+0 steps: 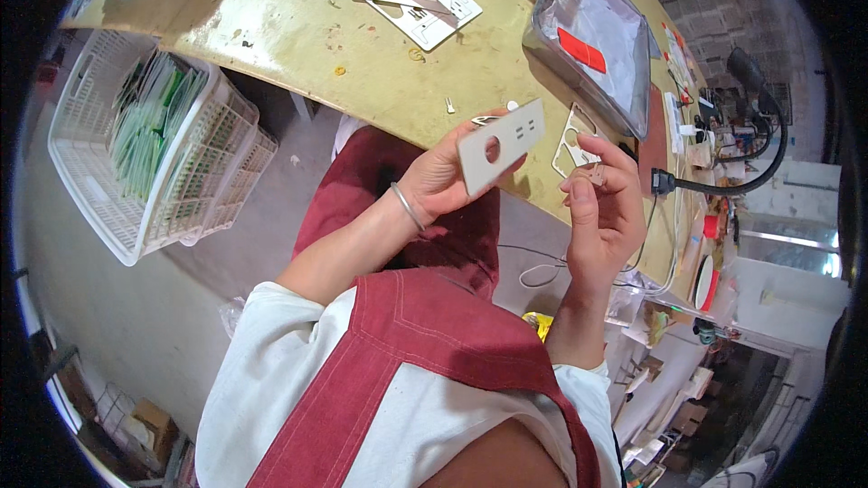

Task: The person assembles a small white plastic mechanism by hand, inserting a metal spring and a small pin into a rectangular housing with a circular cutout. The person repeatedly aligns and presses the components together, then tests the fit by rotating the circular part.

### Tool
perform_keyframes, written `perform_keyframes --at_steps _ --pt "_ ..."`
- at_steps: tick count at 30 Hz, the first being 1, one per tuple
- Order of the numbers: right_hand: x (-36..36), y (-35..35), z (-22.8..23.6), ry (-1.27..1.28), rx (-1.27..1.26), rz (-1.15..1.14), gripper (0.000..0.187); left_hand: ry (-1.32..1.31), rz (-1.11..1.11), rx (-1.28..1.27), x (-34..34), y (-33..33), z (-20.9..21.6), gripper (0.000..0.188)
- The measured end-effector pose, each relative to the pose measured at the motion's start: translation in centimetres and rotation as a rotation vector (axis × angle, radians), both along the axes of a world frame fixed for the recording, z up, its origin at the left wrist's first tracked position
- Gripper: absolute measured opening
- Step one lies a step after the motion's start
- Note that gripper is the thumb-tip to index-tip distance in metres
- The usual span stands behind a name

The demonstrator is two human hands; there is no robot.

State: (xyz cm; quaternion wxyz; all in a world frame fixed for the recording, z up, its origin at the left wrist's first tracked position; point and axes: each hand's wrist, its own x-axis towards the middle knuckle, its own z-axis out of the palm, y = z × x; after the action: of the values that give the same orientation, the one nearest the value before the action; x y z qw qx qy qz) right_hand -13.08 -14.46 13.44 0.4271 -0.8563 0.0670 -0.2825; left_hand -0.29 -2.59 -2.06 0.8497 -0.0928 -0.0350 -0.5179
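My left hand (432, 183), a metal bangle on its wrist, grips a flat white panel (509, 134) with a round hole and several small slots. The panel is tilted over the table's near edge. Another small cut piece (485, 118) shows behind it by the fingers. To the right, my right hand (604, 217) pinches a small pinkish-brown piece (592, 174) between thumb and fingers, apart from the panel. Just beyond that hand lies a pale sheet with cut-outs (570, 146). A small forked white piece (449, 106) and a white disc (513, 105) rest on the table.
Further back on the yellow table (271, 45) lie stacked cut-out panels (438, 29) and scattered bits. A clear-walled tray (540, 52) holds plastic bags and a red packet (581, 51). A white basket (199, 172) stands at left. A black flexible arm (750, 183) and cables line the right.
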Motion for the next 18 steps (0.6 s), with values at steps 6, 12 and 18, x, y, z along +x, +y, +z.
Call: perform_keyframes --at_steps 6,12,18 --pt "0.1 0.0 -0.1 0.038 0.049 0.065 0.011 -0.174 0.062 0.088 0.8 0.1 0.2 0.057" --pt "0.6 -0.1 -0.8 0.155 -0.243 0.232 0.016 -0.287 0.173 0.217 0.1 0.2 1.9 0.058" --pt "1.0 0.3 -0.2 0.241 -0.266 0.279 0.016 -0.264 0.148 0.175 -0.2 -0.1 1.8 0.061"
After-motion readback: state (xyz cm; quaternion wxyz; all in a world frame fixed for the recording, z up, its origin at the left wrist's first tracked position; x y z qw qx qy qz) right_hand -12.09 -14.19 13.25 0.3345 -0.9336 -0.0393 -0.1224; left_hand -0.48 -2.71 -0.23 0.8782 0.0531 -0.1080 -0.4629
